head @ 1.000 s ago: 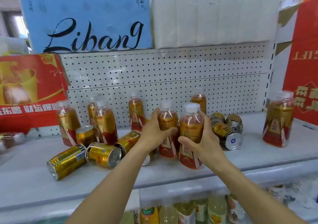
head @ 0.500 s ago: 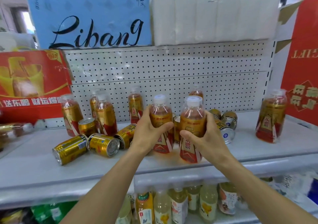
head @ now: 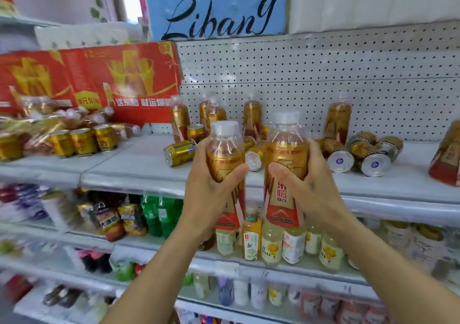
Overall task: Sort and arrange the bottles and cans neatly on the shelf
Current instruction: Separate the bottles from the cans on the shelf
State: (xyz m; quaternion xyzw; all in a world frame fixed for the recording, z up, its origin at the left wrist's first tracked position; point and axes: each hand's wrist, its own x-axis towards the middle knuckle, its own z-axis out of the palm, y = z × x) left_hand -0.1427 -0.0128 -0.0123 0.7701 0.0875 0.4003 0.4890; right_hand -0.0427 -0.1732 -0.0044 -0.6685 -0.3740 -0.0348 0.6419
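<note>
Head view: left hand (head: 209,189) grips a gold-labelled clear plastic bottle (head: 225,164), right hand (head: 311,186) grips its twin (head: 286,164); both upright, lifted in front of the grey metal shelf (head: 139,171) holding loose gold cans (head: 179,149).

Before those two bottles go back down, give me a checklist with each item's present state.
1. Left hand grips left bottle: ok.
2. Right hand grips right bottle: ok.
3. Both caps on: ok.
4. Both bottles upright: ok, slight tilt.
5. Bare shelf space at the front to set them: ok.
6. Cans sorted: not ok; fallen can and can cluster lie on their sides.
</note>
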